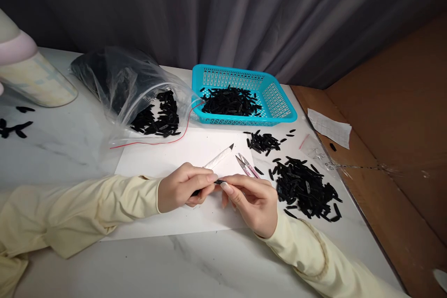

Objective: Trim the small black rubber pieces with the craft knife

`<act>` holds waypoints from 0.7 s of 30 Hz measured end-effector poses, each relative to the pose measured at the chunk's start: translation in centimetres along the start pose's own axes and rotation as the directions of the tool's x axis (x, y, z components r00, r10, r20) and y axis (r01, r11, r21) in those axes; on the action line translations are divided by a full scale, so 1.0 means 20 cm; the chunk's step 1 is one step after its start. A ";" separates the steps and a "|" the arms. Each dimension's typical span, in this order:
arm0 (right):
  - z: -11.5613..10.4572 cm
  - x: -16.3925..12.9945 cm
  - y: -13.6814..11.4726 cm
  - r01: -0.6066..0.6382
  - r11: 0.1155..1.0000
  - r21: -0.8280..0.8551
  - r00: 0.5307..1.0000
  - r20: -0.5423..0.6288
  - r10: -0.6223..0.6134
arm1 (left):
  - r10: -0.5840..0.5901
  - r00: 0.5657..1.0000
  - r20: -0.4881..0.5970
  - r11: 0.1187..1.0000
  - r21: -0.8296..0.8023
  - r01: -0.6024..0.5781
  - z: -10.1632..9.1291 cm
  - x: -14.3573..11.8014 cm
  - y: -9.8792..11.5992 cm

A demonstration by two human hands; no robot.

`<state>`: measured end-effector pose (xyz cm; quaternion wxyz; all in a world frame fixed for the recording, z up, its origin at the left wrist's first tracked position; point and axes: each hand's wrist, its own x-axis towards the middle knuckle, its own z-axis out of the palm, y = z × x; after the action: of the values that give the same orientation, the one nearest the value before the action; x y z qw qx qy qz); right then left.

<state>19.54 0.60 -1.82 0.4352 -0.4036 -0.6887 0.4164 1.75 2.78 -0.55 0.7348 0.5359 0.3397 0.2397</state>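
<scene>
My left hand (186,187) and my right hand (254,199) meet over a white sheet of paper (167,223), fingertips close together. Between them is a small, slim black piece (219,181), pinched from both sides. More black shows under my left fingers; whether it belongs to the same piece I cannot tell. Just beyond the hands lies a craft knife (220,156) with a white-wrapped handle and dark tip. Beside it rest small thread snips (248,166) with pink handles, blades apart. To the right of my right hand spreads a large pile of black pieces (303,188).
A blue basket (279,102) holding black pieces stands at the back. Left of it, a clear plastic bag (129,84) of them lies open, edged with a red strip. A smaller pile (263,142) sits before the basket. A pale bottle (38,70) and cardboard (391,149) flank the table.
</scene>
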 end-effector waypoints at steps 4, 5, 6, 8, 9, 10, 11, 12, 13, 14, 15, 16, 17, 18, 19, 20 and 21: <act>0.00 0.00 -0.01 0.014 1.000 0.007 1.000 0.018 -0.014 | 0.006 1.000 -0.004 1.000 0.011 -0.006 0.00 0.00 0.00; -0.01 0.00 -0.01 0.016 1.000 0.011 1.000 0.020 -0.017 | 0.008 1.000 -0.006 1.000 0.014 -0.008 0.00 0.00 0.00; -0.01 0.00 -0.01 0.017 1.000 0.015 1.000 0.022 -0.017 | 0.008 1.000 -0.009 1.000 0.015 -0.007 0.01 0.00 0.01; -0.01 0.00 -0.01 0.014 1.000 0.022 1.000 0.025 -0.015 | 0.003 1.000 -0.014 1.000 0.014 -0.003 0.01 0.00 0.01; -0.01 0.00 -0.01 0.011 1.000 0.024 1.000 0.026 -0.011 | 0.000 1.000 -0.015 1.000 0.016 0.000 0.01 0.00 0.01; -0.01 0.00 -0.01 0.007 1.000 0.027 1.000 0.027 -0.007 | -0.004 1.000 -0.016 1.000 0.022 0.004 0.01 0.00 0.02; -0.01 0.00 -0.01 0.004 1.000 0.029 1.000 0.028 -0.005 | -0.007 1.000 -0.017 0.999 0.031 0.007 0.01 0.00 0.02; -0.01 0.01 -0.01 0.002 0.999 0.033 1.000 0.026 -0.003 | -0.009 1.000 -0.018 0.999 0.043 0.010 0.01 0.00 0.02; -0.01 0.01 -0.01 -0.001 0.999 0.037 1.000 0.026 0.000 | -0.011 1.000 -0.019 0.998 0.056 0.012 0.01 -0.01 0.03; 0.00 0.01 -0.01 -0.005 0.999 0.042 1.000 0.027 0.004 | -0.013 1.000 -0.018 0.998 0.069 0.014 0.01 -0.01 0.03; 0.00 0.01 -0.01 -0.010 0.999 0.045 1.000 0.028 0.009 | -0.014 1.000 -0.018 0.997 0.080 0.016 0.01 -0.01 0.03; 0.00 0.01 -0.01 -0.016 0.999 0.048 0.999 0.031 0.014 | -0.015 1.000 -0.017 0.996 0.089 0.017 0.01 -0.01 0.03; 0.00 0.01 -0.01 -0.020 0.999 0.049 0.999 0.034 0.018 | -0.017 1.000 -0.017 0.995 0.095 0.018 0.01 -0.01 0.03; 0.00 0.01 -0.01 -0.022 0.998 0.051 0.999 0.036 0.020 | -0.017 1.000 -0.017 0.995 0.099 0.018 0.01 -0.01 0.03; 0.00 0.01 -0.01 -0.020 0.998 0.052 0.999 0.036 0.018 | -0.016 1.000 -0.018 0.995 0.101 0.018 0.01 -0.01 0.03; 0.00 0.01 -0.01 -0.018 0.998 0.053 0.999 0.036 0.016 | -0.014 1.000 -0.020 0.995 0.101 0.016 0.01 -0.01 0.03; 0.00 0.00 -0.01 -0.014 0.998 0.054 0.999 0.037 0.012 | -0.011 1.000 -0.021 0.995 0.097 0.013 0.01 -0.01 0.02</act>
<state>19.54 0.65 -1.63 0.4306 -0.3881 -0.6825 0.4452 1.82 2.74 -0.04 0.7058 0.5667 0.3615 0.2238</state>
